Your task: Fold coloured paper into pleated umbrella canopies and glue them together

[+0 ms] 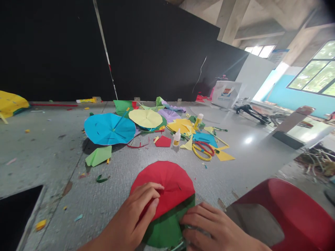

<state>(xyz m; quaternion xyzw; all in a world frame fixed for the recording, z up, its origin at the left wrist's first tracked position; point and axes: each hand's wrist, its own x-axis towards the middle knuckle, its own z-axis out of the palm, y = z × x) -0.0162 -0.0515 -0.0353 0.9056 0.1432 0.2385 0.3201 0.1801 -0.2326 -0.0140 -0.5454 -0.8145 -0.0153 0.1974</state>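
A red paper disc (pixel 167 174) lies folded or overlapping on a green paper disc (pixel 164 230) at the table's near edge. My left hand (pixel 138 212) rests on the red paper, its thumb and fingers bent together at the paper's left part; whether they pinch a bit of it is hard to make out. At the right edge of the green paper is my right hand (pixel 206 226), fingers curled and pressed together, with its fingertips against the green paper. What lies under those fingers is partly hidden.
Beyond the discs lie scissors (pixel 202 151), a small glue bottle (pixel 177 138), a glue stick (pixel 198 121), a blue paper disc (pixel 104 129), a pale yellow disc (pixel 145 118) and paper scraps. A dark screen (pixel 18 216) is at left, a red stool (pixel 293 209) at right.
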